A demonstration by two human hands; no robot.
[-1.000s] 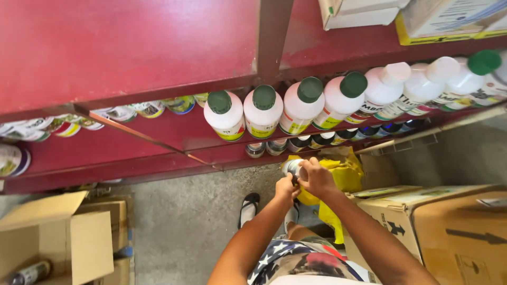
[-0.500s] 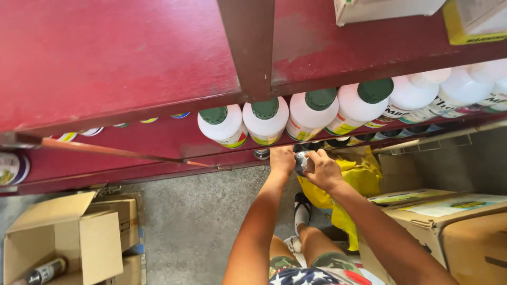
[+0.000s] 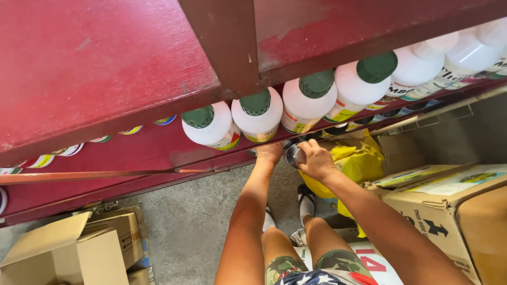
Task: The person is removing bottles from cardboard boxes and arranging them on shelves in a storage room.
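Both my hands reach under the edge of a dark red shelf (image 3: 158, 148). My right hand (image 3: 315, 160) grips a small silvery can (image 3: 293, 155) by its side. My left hand (image 3: 270, 152) is at the shelf's underside just left of the can, fingers partly hidden by the shelf. Directly above them a row of white bottles with green caps (image 3: 256, 113) stands along the shelf's front; further right the caps turn white (image 3: 438, 42).
A red upright post (image 3: 227, 42) crosses the top shelf. Open cardboard boxes (image 3: 68, 253) sit on the concrete floor at the left, closed cartons (image 3: 454, 206) at the right. A yellow bag (image 3: 359, 158) lies behind my hands. My feet (image 3: 305, 198) stand below.
My hands have risen with the can from beneath the shelf up to its lower edge. The view has tilted, so the shelves fill more of the frame.
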